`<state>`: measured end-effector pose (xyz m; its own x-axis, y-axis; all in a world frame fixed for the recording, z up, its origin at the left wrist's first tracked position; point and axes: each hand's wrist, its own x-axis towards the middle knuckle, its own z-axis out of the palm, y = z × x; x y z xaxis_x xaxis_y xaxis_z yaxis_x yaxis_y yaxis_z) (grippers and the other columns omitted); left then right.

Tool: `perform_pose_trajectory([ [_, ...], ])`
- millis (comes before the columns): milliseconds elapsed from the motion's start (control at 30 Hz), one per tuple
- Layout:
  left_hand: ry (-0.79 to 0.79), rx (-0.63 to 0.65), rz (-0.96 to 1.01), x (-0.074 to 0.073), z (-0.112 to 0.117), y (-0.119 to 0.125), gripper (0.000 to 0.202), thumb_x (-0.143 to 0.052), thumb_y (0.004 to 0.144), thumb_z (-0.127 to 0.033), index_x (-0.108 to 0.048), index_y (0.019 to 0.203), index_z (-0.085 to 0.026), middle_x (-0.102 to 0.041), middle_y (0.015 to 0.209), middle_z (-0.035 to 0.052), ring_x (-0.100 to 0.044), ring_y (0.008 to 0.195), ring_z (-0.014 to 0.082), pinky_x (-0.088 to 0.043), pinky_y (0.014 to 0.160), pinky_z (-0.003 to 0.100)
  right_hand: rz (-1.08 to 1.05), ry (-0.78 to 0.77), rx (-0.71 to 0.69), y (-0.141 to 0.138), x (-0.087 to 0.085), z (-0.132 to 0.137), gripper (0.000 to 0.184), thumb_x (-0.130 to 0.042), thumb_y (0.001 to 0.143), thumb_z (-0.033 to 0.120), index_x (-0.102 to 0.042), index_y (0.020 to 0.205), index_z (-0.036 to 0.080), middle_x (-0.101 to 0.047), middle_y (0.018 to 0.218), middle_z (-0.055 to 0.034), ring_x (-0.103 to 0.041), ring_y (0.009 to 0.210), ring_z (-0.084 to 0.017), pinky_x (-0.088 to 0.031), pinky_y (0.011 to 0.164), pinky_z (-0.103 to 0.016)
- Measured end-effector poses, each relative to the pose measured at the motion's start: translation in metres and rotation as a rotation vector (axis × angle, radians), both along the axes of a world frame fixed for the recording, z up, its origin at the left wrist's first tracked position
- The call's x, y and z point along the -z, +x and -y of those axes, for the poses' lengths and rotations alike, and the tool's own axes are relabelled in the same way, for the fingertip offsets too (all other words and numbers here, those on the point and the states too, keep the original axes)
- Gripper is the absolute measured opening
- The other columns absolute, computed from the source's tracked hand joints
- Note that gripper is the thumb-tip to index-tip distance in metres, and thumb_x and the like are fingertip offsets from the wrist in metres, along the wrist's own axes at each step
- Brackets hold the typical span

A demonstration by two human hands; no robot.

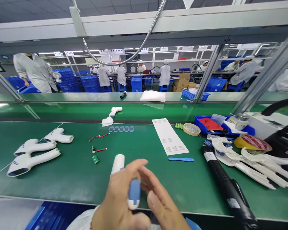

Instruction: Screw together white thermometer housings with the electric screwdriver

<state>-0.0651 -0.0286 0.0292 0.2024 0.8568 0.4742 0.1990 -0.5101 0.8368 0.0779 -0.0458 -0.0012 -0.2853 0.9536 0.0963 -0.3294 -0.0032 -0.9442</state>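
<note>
My left hand (116, 195) is closed around a white-and-blue infrared thermometer (134, 191), low over the front of the green bench. Its white end shows beyond my knuckles, and a blue part with a white tip points toward me; my fingers hide the rest. Close by on the right is my right hand (162, 201), thumb and curved fingers apart, fingertips near the thermometer. Whether they touch it I cannot tell. Several white thermometer housings (33, 147) lie to the left. Beyond my hands are red wires (99, 136), a small green circuit board (95, 159) and several blue-rimmed window pieces (121, 129).
On the right lie a blue pry tool (181, 159), a label sheet (170, 135), a tape roll (191, 129), a black electric screwdriver (223, 179) and white shell parts (244, 163). Blue trays (198, 119) stand behind them. Another thermometer (115, 111) lies farther back. People work beyond.
</note>
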Motion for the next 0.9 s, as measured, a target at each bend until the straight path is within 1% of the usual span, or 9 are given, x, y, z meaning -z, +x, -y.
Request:
perform_pose_trajectory([
  [67, 0.241, -0.024, -0.236, 0.006, -0.003, 0.015, 0.058, -0.056, 0.075, -0.055, -0.048, 0.125, -0.026, -0.064, 0.083, 0.0045, -0.061, 0.077, 0.0236, -0.047, 0.071, 0.034, -0.104, -0.051, -0.063, 0.002, -0.002, 0.000, 0.066, -0.061, 0.076, 0.060, -0.044, 0.131, 0.027, -0.045, 0.136, -0.0066, -0.038, 0.126, -0.024, -0.036, 0.102, -0.035],
  [133, 0.386, -0.098, -0.330, 0.009, -0.004, 0.030, 0.050, -0.052, 0.078, -0.041, -0.044, 0.125, -0.025, -0.065, 0.079, 0.0038, -0.063, 0.072, 0.0224, -0.050, 0.068, 0.034, -0.121, -0.102, -0.056, 0.003, -0.003, 0.000, 0.066, -0.062, 0.075, 0.059, -0.047, 0.129, 0.024, -0.048, 0.133, -0.0084, -0.040, 0.125, -0.025, -0.038, 0.100, -0.035],
  [233, 0.459, -0.180, -0.325, 0.010, -0.004, 0.049, 0.043, -0.048, 0.078, -0.029, -0.045, 0.120, -0.022, -0.068, 0.080, 0.0045, -0.064, 0.069, 0.0212, -0.051, 0.066, 0.034, -0.114, -0.113, 0.050, 0.006, -0.001, 0.000, 0.059, -0.060, 0.076, 0.058, -0.054, 0.122, 0.021, -0.052, 0.128, -0.0104, -0.044, 0.122, -0.027, -0.040, 0.100, -0.036],
  [333, 0.488, -0.142, -0.322, 0.009, -0.007, 0.060, 0.045, -0.044, 0.077, -0.019, -0.044, 0.122, -0.020, -0.067, 0.069, 0.0016, -0.064, 0.066, 0.0194, -0.052, 0.068, 0.034, -0.161, -0.102, 0.144, 0.010, 0.002, 0.001, 0.050, -0.060, 0.078, 0.055, -0.058, 0.117, 0.025, -0.055, 0.126, -0.0087, -0.046, 0.120, -0.028, -0.040, 0.100, -0.039],
  [567, 0.670, 0.012, -0.468, 0.008, -0.027, 0.074, 0.041, -0.032, 0.087, -0.021, -0.039, 0.125, -0.010, -0.062, 0.062, 0.0044, -0.057, 0.049, 0.0189, -0.044, 0.043, 0.031, -0.288, -0.163, 0.285, 0.019, 0.005, -0.002, 0.056, -0.058, 0.078, 0.059, -0.057, 0.120, 0.023, -0.059, 0.120, -0.0112, -0.046, 0.120, -0.029, -0.035, 0.105, -0.044],
  [667, 0.695, 0.087, -0.480, 0.007, -0.031, 0.073, 0.042, -0.028, 0.090, -0.024, -0.031, 0.129, -0.009, -0.066, 0.075, 0.0099, -0.061, 0.057, 0.0215, -0.047, 0.045, 0.032, -0.290, -0.169, 0.313, 0.020, 0.005, -0.003, 0.058, -0.059, 0.077, 0.058, -0.054, 0.123, 0.024, -0.056, 0.124, -0.0100, -0.045, 0.121, -0.028, -0.037, 0.103, -0.042],
  [767, 0.670, 0.114, -0.405, 0.004, -0.032, 0.069, 0.053, -0.029, 0.091, -0.038, -0.021, 0.135, -0.010, -0.064, 0.091, 0.0163, -0.064, 0.069, 0.0243, -0.050, 0.046, 0.032, -0.226, -0.191, 0.270, 0.019, 0.007, -0.002, 0.056, -0.058, 0.080, 0.055, -0.051, 0.126, 0.023, -0.054, 0.127, -0.0094, -0.046, 0.121, -0.026, -0.042, 0.099, -0.039],
  [833, 0.659, 0.101, -0.372, 0.003, -0.030, 0.066, 0.064, -0.029, 0.090, -0.049, -0.015, 0.138, -0.010, -0.063, 0.095, 0.0185, -0.065, 0.072, 0.0253, -0.051, 0.047, 0.032, -0.179, -0.202, 0.219, 0.019, 0.012, 0.000, 0.058, -0.057, 0.081, 0.055, -0.050, 0.127, 0.022, -0.056, 0.125, -0.0098, -0.047, 0.120, -0.027, -0.045, 0.097, -0.038],
  [900, 0.662, 0.069, -0.368, 0.005, -0.027, 0.068, 0.063, -0.028, 0.092, -0.046, -0.012, 0.140, -0.009, -0.065, 0.091, 0.0162, -0.066, 0.070, 0.0238, -0.052, 0.048, 0.031, -0.161, -0.174, 0.191, 0.020, 0.019, 0.003, 0.057, -0.054, 0.080, 0.059, -0.052, 0.125, 0.023, -0.058, 0.122, -0.0092, -0.048, 0.119, -0.028, -0.046, 0.095, -0.038],
])
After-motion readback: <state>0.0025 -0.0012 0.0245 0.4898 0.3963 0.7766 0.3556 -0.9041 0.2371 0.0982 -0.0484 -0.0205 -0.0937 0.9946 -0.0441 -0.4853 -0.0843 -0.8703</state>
